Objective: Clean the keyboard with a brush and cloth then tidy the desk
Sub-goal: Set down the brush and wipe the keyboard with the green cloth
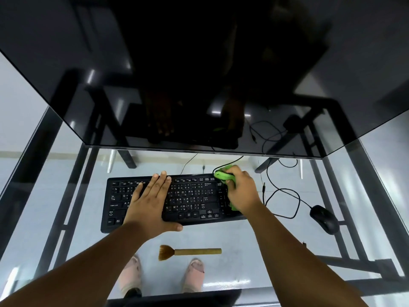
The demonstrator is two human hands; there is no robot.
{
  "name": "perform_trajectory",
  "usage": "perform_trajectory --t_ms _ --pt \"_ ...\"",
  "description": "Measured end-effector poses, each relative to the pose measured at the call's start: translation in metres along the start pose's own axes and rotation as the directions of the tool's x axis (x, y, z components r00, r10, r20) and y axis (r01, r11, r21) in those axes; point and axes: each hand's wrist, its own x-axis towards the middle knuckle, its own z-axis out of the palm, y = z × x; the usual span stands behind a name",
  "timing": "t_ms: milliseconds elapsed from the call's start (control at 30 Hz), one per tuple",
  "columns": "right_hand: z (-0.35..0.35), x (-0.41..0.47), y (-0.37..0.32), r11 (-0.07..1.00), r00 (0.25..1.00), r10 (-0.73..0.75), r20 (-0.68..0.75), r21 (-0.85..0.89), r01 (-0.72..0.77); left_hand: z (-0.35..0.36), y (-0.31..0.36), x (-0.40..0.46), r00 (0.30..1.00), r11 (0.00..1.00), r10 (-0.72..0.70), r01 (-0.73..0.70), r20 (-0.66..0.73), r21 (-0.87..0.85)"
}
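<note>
Head cam: left hand (148,204) is lying flat on the black keyboard (190,200), fingers spread, pinning it to the glass counter (276,238). Right hand (242,188) is bunching a green cloth (223,175) in a closed grip on the keyboard's right end. Brush (189,252) is lying on the counter just in front, mouse (324,218) sitting off to the right

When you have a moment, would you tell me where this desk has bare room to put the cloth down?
Bare glass lies left of the keyboard, up to the desk frame, and along the near edge on either side of the brush. It is crowded on the right, where the mouse and its looping cable lie.
</note>
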Motion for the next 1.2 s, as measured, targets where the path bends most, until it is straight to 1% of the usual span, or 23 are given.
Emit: perform_trajectory --t_ms 67,133,200,267,333,367,400,500,533,567,633,733,800,933,1000,1067,1133,1200 --pt "0.004 -0.005 -0.001 0.996 0.995 -0.082 0.049 -0.027 0.083 0.000 -0.001 -0.001 1.000 1.000 0.001 -0.001 0.001 0.003" --pt "-0.001 -0.011 0.002 0.992 0.992 -0.110 0.054 -0.050 0.113 0.000 -0.004 -0.003 1.000 1.000 0.001 -0.001 0.005 0.008" --pt "-0.008 -0.014 0.006 0.995 0.998 -0.066 0.006 -0.079 0.066 0.000 -0.009 -0.004 1.000 1.000 -0.002 0.002 0.003 0.006" --pt "-0.009 -0.011 0.003 0.997 0.998 0.012 -0.067 -0.076 -0.017 0.001 -0.012 -0.005 1.000 1.000 -0.009 0.009 0.003 0.002" --pt "-0.003 -0.007 -0.006 0.996 0.995 0.050 -0.081 -0.070 -0.056 0.002 -0.014 -0.005 1.000 1.000 -0.014 0.014 0.000 0.005" --pt "0.000 -0.007 -0.010 0.997 0.997 0.027 -0.065 -0.073 -0.032 0.002 -0.014 -0.005 1.000 1.000 -0.014 0.014 -0.002 0.006" --pt "0.003 -0.008 -0.014 0.997 0.999 -0.027 -0.042 -0.080 0.023 0.003 -0.014 -0.005 1.000 1.000 -0.013 0.013 -0.004 0.005" --pt "0.007 -0.014 -0.010 0.958 0.968 -0.249 0.015 -0.145 0.248 0.003 -0.014 -0.006 1.000 1.000 -0.008 0.008 -0.003 0.003" --pt "0.007 -0.016 -0.005 0.944 0.958 -0.287 0.010 -0.166 0.285 0.003 -0.014 -0.006 1.000 1.000 -0.007 0.007 0.000 0.006" --pt "0.005 -0.018 0.000 0.940 0.954 -0.298 -0.011 -0.175 0.292 0.003 -0.015 -0.006 1.000 1.000 -0.005 0.005 0.000 0.008" --pt "0.006 -0.019 0.009 0.956 0.966 -0.250 -0.061 -0.173 0.237 0.003 -0.015 -0.006 1.000 1.000 -0.005 0.005 -0.001 0.011" --pt "0.014 -0.021 0.010 0.960 0.987 -0.156 -0.036 -0.241 0.143 0.004 -0.015 -0.006 1.000 1.000 -0.004 0.004 0.001 0.016" --pt "0.020 -0.023 0.006 0.943 0.989 -0.151 0.010 -0.298 0.147 0.004 -0.016 -0.006 1.000 1.000 -0.002 0.002 0.001 0.016" --pt "0.014 -0.029 0.013 0.920 0.973 -0.213 0.085 -0.319 0.229 0.005 -0.016 -0.006 1.000 1.000 0.006 -0.006 -0.006 -0.003" --pt "0.008 -0.031 0.016 0.898 0.982 -0.180 0.057 -0.398 0.188 0.005 -0.017 -0.006 1.000 1.000 0.005 -0.005 0.003 0.002" --pt "0.007 -0.029 0.014 0.891 0.995 -0.100 -0.008 -0.446 0.086 0.005 -0.017 -0.006 1.000 1.000 0.002 -0.002 0.008 0.018" --pt "0.012 -0.021 0.004 0.914 0.999 -0.025 -0.021 -0.406 0.014 0.004 -0.016 -0.006 1.000 0.999 0.001 -0.002 0.016 0.042" --pt "0.020 -0.013 -0.004 0.927 0.999 -0.035 0.001 -0.374 0.033 0.004 -0.016 -0.006 1.000 0.999 -0.003 0.002 0.025 0.047"
